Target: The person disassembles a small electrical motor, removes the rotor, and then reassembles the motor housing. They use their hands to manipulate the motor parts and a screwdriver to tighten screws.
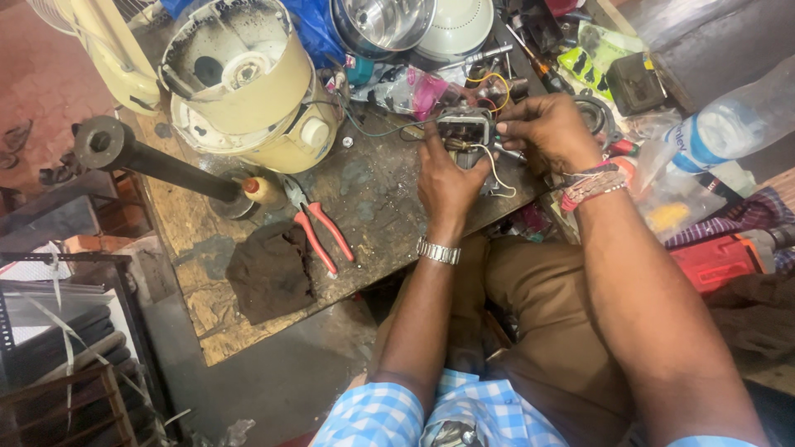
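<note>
A small electric motor [464, 126] with copper windings and loose wires rests on the worn wooden workbench [373, 199]. My left hand [445, 182] grips the motor from the near side, its index finger raised against the metal core. My right hand [546, 128] holds the motor's right end, fingers curled over it. A white wire [499, 175] loops out from between the hands. A metal watch is on my left wrist and threaded bands on my right.
Red-handled pliers [319, 228] and a dark cloth [269, 273] lie on the bench to the left. A cream mixer base [248, 83] stands at the back left, steel jars [385, 21] behind. A plastic bottle [729, 124] and a red power tool [720, 257] are at the right.
</note>
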